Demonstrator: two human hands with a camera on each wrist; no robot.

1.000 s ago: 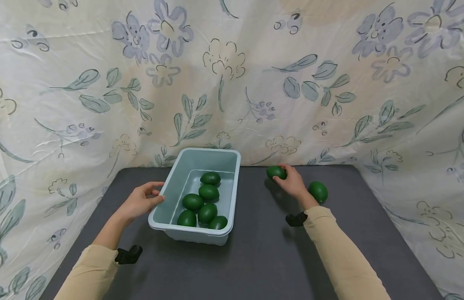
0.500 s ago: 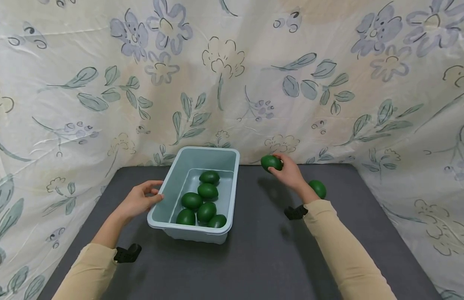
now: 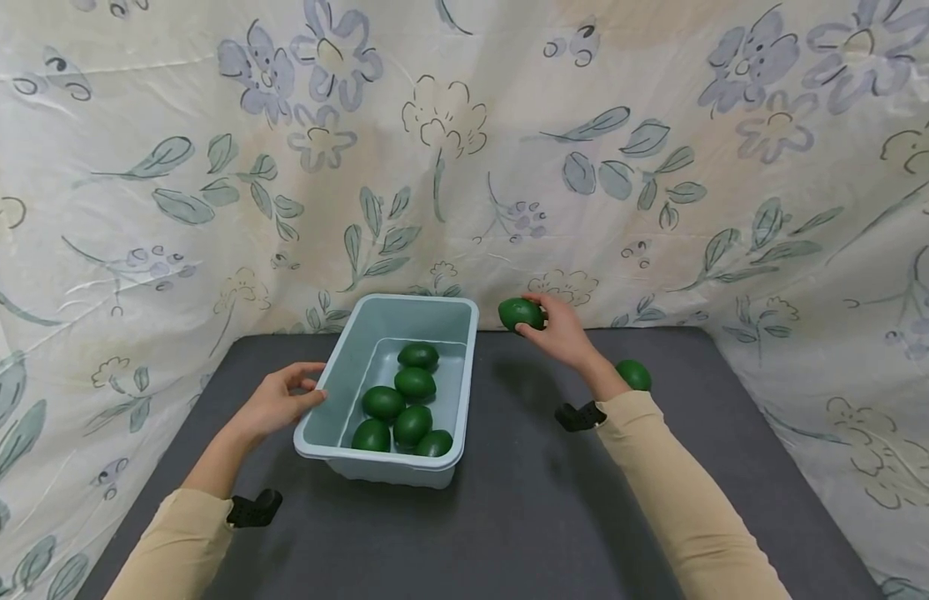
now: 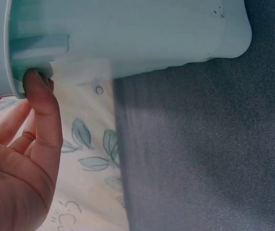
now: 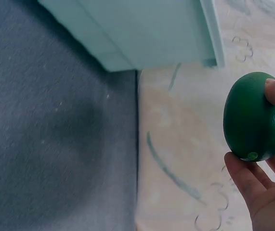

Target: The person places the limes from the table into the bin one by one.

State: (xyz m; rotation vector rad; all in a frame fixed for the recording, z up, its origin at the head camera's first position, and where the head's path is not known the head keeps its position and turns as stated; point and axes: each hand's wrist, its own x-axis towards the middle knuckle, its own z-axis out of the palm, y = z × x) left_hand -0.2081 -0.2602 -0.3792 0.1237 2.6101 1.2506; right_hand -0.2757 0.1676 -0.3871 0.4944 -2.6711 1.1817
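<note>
My right hand (image 3: 563, 337) holds a dark green avocado (image 3: 521, 314) up off the table, right of the bin. Seen from the right wrist, the avocado (image 5: 253, 117) is smooth and glossy, pinched between thumb and fingertips. A pale blue-green plastic bin (image 3: 475, 367) stands at the middle left. Several more avocados, one of them an avocado near the middle (image 3: 415, 383), lie on its floor. My left hand (image 3: 278, 400) grips the bin's left rim; up close the hand (image 4: 26, 159) has fingers curled at the rim's edge. Another avocado (image 3: 633, 375) lies on the table behind my right forearm, partly hidden.
The dark grey table (image 3: 524, 517) lies under everything. A floral-patterned cloth (image 3: 464, 167) hangs along the back and both sides of the table. A black band (image 3: 256, 508) sits on my left wrist and another black band (image 3: 579, 417) on my right.
My right hand has lifted the avocado and carried it left toward the bin. The left hand keeps its place on the rim.
</note>
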